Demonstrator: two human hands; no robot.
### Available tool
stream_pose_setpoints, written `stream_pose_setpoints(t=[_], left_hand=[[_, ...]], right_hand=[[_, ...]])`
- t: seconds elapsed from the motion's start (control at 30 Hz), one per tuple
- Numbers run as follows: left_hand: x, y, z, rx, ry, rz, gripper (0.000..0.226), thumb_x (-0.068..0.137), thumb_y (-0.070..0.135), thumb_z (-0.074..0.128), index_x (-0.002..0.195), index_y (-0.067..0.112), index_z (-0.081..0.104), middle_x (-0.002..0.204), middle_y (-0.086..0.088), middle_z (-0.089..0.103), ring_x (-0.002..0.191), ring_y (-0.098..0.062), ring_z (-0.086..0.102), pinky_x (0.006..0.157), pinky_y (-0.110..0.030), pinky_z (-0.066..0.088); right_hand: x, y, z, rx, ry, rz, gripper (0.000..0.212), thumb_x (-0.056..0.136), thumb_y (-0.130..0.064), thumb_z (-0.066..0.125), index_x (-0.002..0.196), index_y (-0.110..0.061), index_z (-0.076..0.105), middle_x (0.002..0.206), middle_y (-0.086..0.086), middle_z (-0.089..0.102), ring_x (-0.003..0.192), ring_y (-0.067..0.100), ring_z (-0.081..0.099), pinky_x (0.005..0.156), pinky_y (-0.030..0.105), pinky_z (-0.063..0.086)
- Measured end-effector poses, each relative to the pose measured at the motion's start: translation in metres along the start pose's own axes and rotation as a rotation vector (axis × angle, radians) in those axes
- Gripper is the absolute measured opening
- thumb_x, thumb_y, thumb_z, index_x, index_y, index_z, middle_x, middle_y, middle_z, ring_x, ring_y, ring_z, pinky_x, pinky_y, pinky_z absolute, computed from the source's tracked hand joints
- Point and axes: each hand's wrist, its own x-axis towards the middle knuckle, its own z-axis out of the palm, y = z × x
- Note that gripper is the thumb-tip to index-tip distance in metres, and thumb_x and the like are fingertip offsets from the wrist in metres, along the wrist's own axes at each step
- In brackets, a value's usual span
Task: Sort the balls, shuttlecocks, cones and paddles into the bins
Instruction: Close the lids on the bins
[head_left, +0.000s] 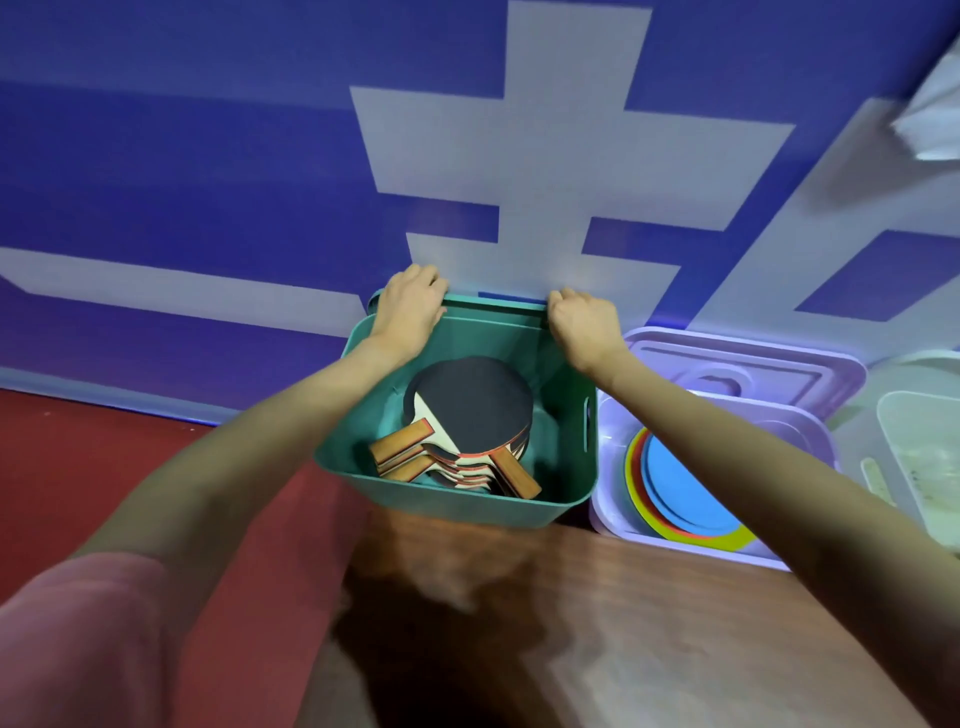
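A brown wood-grain desk (649, 623) fills the lower middle and right of the view; to its left lies a red floor (78, 467); behind everything stands a blue wall (208, 156) painted with large pale block shapes.

At the far edge of the desk, against the wall, sits a green bin (457, 501); inside it lies a stack of paddles (467, 415), the top one showing a dark face, the wooden handles fanned toward the near-left and near-right corners. Behind the bin's far rim stands a green lid (493, 306), upright between the bin and the wall.

The left hand (410, 306) rests over the lid's left top corner, its fingers curled over the edge and gripping it; the right hand (582, 322) grips the lid's right top corner in a closed fist; both forearms pass above the bin, so the paddles lie below and nearer than the fingers, not touched by them.

Just beside the green bin on the right is a lilac bin (613, 519) holding flat cones (685, 493) in blue, red and yellow; a lilac lid (753, 364) leans behind it; further right stands a white bin (914, 441), its contents unclear.
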Motion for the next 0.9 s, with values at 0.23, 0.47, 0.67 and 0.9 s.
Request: stream_pose_setpoints(t=[0.23,0.47,0.67,0.9], left_hand=[[0.0,0.002,-0.002,0.025,0.145,-0.098,0.021,0.071,-0.013,0.066,0.084,0.003,0.064,0.085,-0.009,0.057,0.079,-0.029,0.049,0.069,-0.037,0.039],[-0.001,0.002,-0.052,-0.125,0.537,-0.124,0.01,0.089,0.01,0.059,0.093,0.009,0.068,0.092,-0.005,0.062,0.083,-0.028,0.053,0.072,-0.039,0.042],[-0.035,0.013,-0.087,-0.113,0.665,-0.093,0.014,0.092,0.01,0.054,0.096,0.008,0.067,0.095,-0.005,0.062,0.088,-0.025,0.051,0.073,-0.036,0.039],[-0.131,0.044,-0.074,-0.177,0.654,-0.146,0.01,0.089,0.007,0.057,0.095,0.007,0.065,0.101,-0.008,0.062,0.096,-0.023,0.047,0.082,-0.033,0.034]], right_hand=[[0.001,0.002,-0.019,-0.006,0.061,-0.021,0.021,0.069,0.007,0.067,0.08,-0.006,0.055,0.078,0.011,0.06,0.061,0.03,0.064,0.042,0.021,0.011],[-0.011,0.016,-0.064,0.19,0.531,0.109,0.023,0.068,-0.012,0.075,0.059,-0.012,0.054,0.055,0.003,0.049,0.041,0.025,0.046,0.045,0.015,0.0],[-0.052,0.019,-0.083,0.29,0.851,-0.028,0.012,0.075,-0.014,0.068,0.074,-0.006,0.06,0.075,0.011,0.054,0.062,0.027,0.051,0.043,0.028,0.034],[-0.127,0.002,-0.047,0.496,0.581,-0.193,0.037,0.084,-0.029,0.049,0.112,-0.006,0.06,0.1,0.008,0.068,0.078,0.03,0.067,0.056,0.035,0.053]])
